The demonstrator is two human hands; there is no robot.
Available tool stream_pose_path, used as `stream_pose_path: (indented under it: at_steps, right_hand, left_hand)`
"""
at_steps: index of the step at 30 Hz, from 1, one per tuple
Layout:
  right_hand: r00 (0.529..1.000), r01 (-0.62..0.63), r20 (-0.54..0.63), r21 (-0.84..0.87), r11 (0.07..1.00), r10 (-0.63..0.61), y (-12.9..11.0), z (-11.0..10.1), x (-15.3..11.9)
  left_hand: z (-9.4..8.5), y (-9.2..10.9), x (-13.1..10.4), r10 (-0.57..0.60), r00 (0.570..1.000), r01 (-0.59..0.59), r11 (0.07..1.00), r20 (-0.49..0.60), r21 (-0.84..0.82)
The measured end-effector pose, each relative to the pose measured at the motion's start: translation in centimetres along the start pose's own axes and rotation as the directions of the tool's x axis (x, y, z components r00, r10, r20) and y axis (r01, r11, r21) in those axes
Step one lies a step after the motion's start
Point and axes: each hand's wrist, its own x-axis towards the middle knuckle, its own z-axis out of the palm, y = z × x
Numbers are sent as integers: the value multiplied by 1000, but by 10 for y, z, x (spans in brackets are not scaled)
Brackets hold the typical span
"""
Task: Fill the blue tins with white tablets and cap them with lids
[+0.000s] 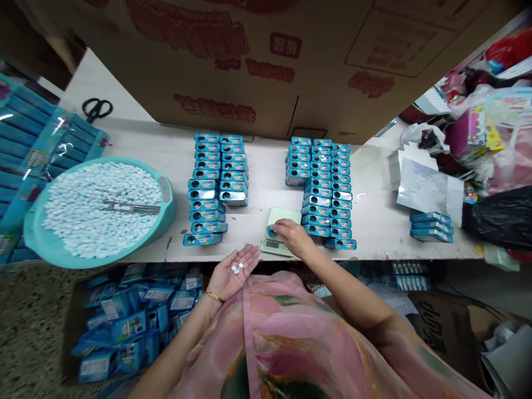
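Note:
My left hand (233,272) is palm up at the table's front edge, fingers spread, with a few white tablets (236,269) lying on the palm. My right hand (291,235) is over a pale green scale (282,215), its fingers closed on a small blue box (271,229) at the scale's left side. Rows of blue boxes (205,205) stand to the left of the scale, and more rows of blue boxes (319,199) stand to its right. White tablets lie on a few of the right-hand boxes.
A teal basin (167,206) of white tablets with metal tongs (137,208) is at the left. Scissors (97,109) lie behind it. A large carton (257,66) stands at the back. Three blue boxes (431,228) and bags are at the right. Below is a carton of blue packs (128,327).

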Motion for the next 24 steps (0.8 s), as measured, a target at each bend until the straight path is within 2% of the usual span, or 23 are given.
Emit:
stream_pose_path:
  at_steps: [3,7,12,14,18,20,22,24]
  right_hand:
    - [995,-29,-91,92,995,37,-2,-1,-2]
    - [990,-16,-131,232,973,48,-3,-5,-1]
    - [970,-61,-198,361,931,140,-14,-12,0]
    - [976,-57,-167,421,905,139,-26,-12,2]
    - [998,44,-68,505,862,-11,-41,-14,7]
    - [991,19,-126,466,884,46,-33,-18,7]
    - [970,-61,-196,386,921,146,-15,-23,3]
    - [961,-125,-201,301,945,191,4,-26,-4]
  left_hand:
    - [-5,0,-1,16,1000,-16,1000,2,-12]
    - [-12,1,-2,18,1000,-18,999,-6,-30]
    - [-11,1,-1,32,996,-34,999,-80,-25]
    - [-6,0,1,23,997,-24,1000,-76,-13]
    - [8,-3,5,6,1000,-6,1000,-5,13]
    - [12,-2,5,19,1000,-20,999,10,39]
    - [12,1,3,46,999,-45,997,-7,63]
    - [8,3,1,83,996,-80,994,-33,76]
